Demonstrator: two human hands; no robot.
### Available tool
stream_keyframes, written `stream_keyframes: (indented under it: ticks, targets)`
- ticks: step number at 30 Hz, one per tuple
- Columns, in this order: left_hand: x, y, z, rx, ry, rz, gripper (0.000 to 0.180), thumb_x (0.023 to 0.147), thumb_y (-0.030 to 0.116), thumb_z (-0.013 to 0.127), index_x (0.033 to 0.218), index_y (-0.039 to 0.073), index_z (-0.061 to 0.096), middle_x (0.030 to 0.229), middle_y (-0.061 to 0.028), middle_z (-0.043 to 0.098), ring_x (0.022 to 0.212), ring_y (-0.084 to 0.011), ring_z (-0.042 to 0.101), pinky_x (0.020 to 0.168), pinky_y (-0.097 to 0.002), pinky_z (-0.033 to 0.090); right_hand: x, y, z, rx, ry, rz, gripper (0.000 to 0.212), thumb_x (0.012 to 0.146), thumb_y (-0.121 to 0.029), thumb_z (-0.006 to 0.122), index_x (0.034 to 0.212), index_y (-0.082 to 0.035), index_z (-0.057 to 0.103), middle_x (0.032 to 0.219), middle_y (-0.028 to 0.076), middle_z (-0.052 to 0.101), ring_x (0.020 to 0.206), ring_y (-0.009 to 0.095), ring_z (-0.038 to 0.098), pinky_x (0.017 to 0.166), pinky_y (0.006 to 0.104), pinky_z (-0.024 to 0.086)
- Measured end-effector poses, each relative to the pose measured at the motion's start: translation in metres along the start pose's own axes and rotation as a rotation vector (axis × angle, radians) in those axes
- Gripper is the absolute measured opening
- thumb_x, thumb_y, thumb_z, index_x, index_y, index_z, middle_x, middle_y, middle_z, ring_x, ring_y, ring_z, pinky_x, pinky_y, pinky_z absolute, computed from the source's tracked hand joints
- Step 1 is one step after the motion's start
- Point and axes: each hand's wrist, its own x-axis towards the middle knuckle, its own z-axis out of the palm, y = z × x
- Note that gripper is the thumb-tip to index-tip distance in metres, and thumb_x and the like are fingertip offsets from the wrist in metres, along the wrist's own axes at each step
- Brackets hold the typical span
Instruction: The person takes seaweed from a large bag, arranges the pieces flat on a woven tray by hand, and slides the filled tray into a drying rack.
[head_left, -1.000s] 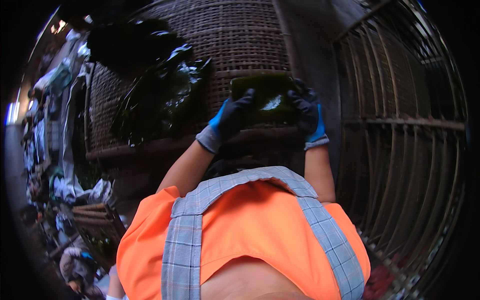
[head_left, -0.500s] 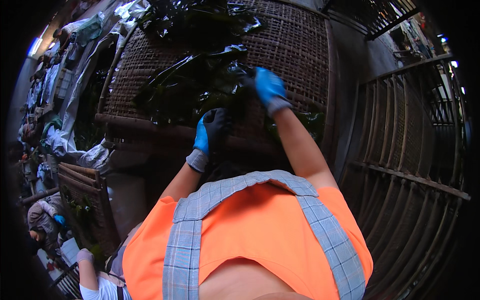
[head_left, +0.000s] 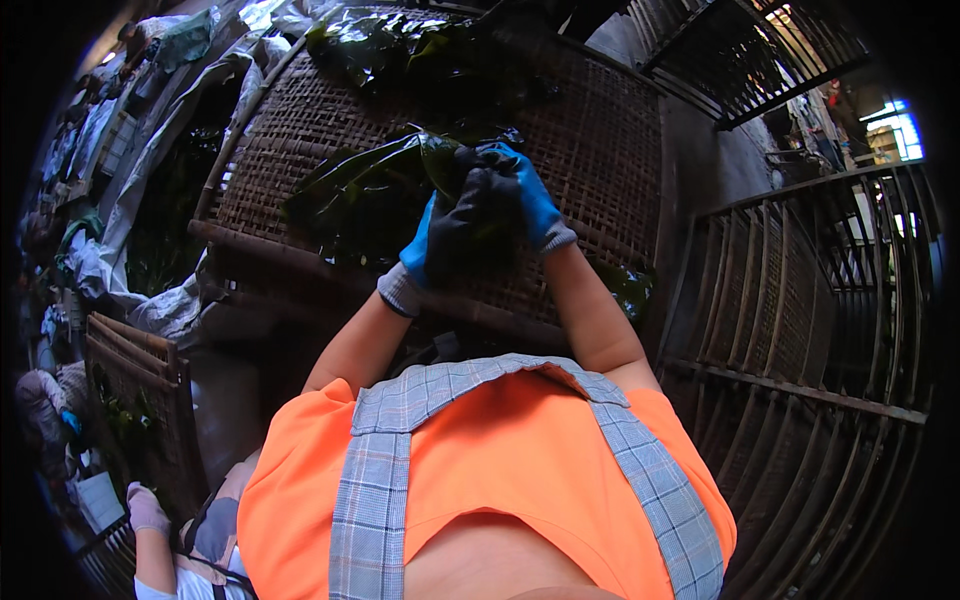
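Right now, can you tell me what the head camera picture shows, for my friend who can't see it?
Two hands in blue and black gloves, the left hand and the right hand, are pressed together on dark green leaves lying on a big woven tray. Below is the person's orange shirt with checked straps, and metal racks stand at the right.
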Motion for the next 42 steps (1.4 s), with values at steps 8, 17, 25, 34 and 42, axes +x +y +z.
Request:
stream_keyframes:
  ticks: [8,17,25,34,42]
  targets:
    - [0.001,0.000,0.007,-0.073,-0.030,-0.018,0.041,0.096,0.018,0.043,0.136,0.008,0.038,0.126,-0.0104,0.051,0.111,-0.0197,0.053,0.092,-0.0313,0.047,-0.053,-0.038,0.002,-0.268,0.403,-0.026,0.018,0.086,-0.006,0.060,0.103,-0.004,0.063,0.095,0.005,0.065,0.084,0.014,0.061,0.078,0.0276,0.051]
    - [-0.032,-0.022,0.081,0.404,-0.290,-0.025,0.049,0.092,0.013,0.051,0.138,0.005,0.034,0.140,-0.0119,0.037,0.125,-0.0206,0.040,0.104,-0.0339,0.035,-0.134,-0.037,-0.043,-0.494,0.261,-0.370,0.016,0.083,0.000,0.056,0.097,-0.003,0.064,0.087,0.003,0.065,0.076,0.013,0.063,0.069,0.0262,0.052]
    - [-0.046,-0.024,0.003,0.309,0.291,0.082,0.028,0.094,0.017,0.053,0.117,0.001,0.056,0.106,-0.0066,0.063,0.095,-0.0145,0.060,0.084,-0.0273,0.049,-0.172,0.023,-0.066,-0.780,0.436,0.417,0.034,0.085,-0.032,0.060,0.100,-0.001,0.061,0.074,0.011,0.065,0.070,0.026,0.064,0.064,0.0392,0.051]
    - [-0.078,-0.029,-0.076,0.382,0.443,0.039,0.032,0.094,0.019,0.053,0.120,0.001,0.054,0.107,-0.0072,0.062,0.097,-0.0164,0.060,0.085,-0.0301,0.050,-0.065,-0.002,-0.012,-1.219,0.241,0.242,0.071,0.081,-0.043,0.065,0.134,-0.004,0.039,0.101,0.019,0.063,0.077,0.024,0.064,0.071,0.0382,0.051]
    - [-0.087,-0.028,-0.084,0.242,0.378,-0.012,0.032,0.093,0.019,0.055,0.120,0.003,0.054,0.106,-0.0027,0.061,0.094,-0.0115,0.059,0.082,-0.0251,0.049,-0.023,0.086,-0.073,-1.072,0.359,0.175,0.056,0.072,-0.046,0.073,0.104,-0.003,0.058,0.104,0.019,0.064,0.097,0.034,0.062,0.085,0.0408,0.048]
